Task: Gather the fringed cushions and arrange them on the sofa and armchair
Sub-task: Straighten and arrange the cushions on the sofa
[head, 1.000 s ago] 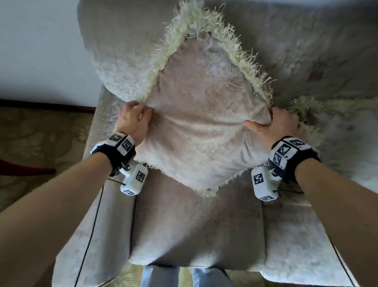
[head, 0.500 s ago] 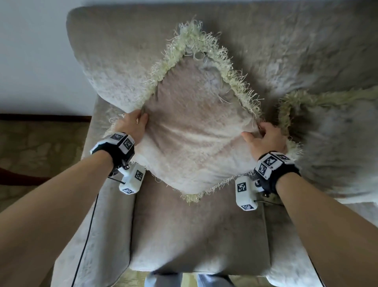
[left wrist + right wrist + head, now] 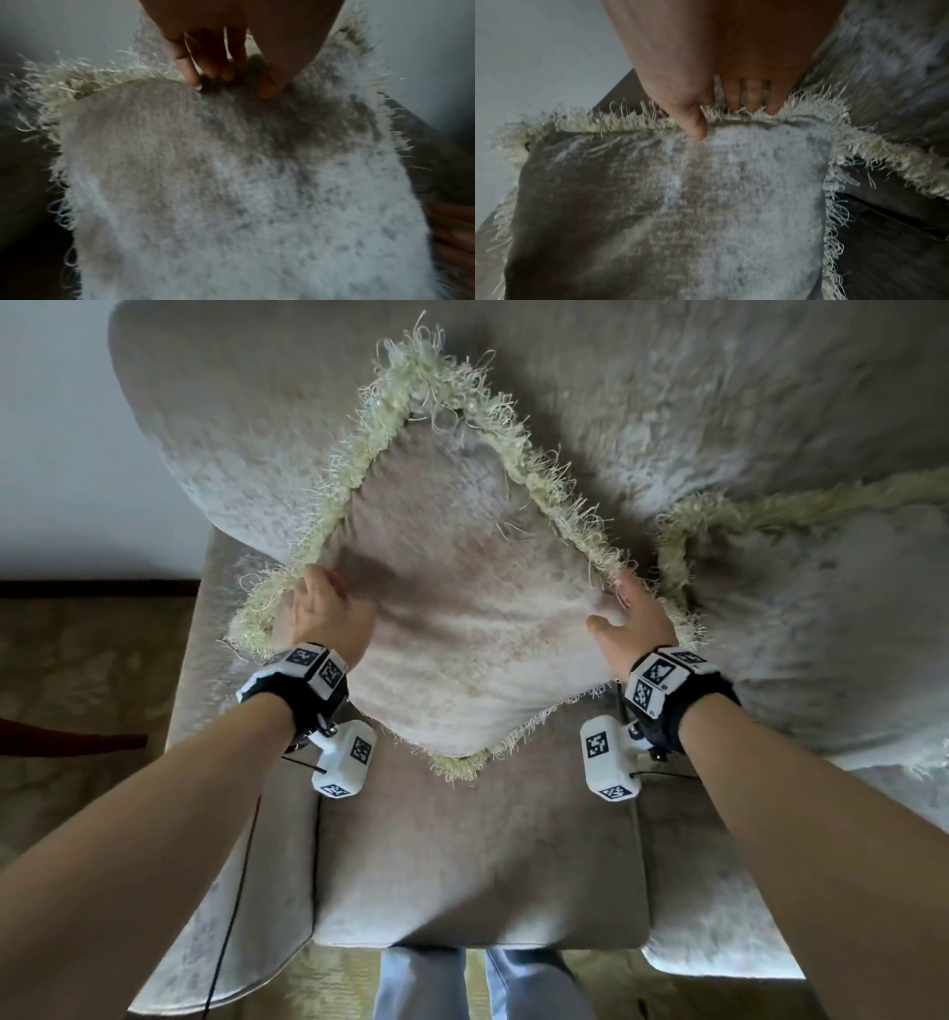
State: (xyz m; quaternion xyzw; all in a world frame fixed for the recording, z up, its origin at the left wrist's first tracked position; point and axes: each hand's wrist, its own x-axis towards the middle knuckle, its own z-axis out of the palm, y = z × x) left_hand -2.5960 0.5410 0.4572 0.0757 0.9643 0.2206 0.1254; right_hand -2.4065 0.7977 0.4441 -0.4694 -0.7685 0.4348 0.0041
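Observation:
A beige fringed cushion [image 3: 472, 618] stands on one corner against the sofa backrest [image 3: 246, 428], its lowest corner on the seat [image 3: 477, 855]. My left hand [image 3: 328, 618] holds the cushion's left corner. In the left wrist view my left hand [image 3: 231, 85] pinches the cushion [image 3: 231, 182] near its fringe. My right hand [image 3: 626, 624] grips the right corner. The right wrist view shows my right hand [image 3: 726, 121] with its thumb on the cushion's face [image 3: 680, 203] and its fingers behind the fringe. A second fringed cushion [image 3: 821, 634] leans just to the right.
The sofa's left armrest [image 3: 246, 865] borders a patterned carpet [image 3: 77, 685] and a white wall behind. My legs [image 3: 426, 983] stand at the seat's front edge. Bare seat shows in front of the held cushion.
The cushion has shifted slightly left and sits more squarely on its corner. My right hand has moved inward a little; both hands stay on the side corners.

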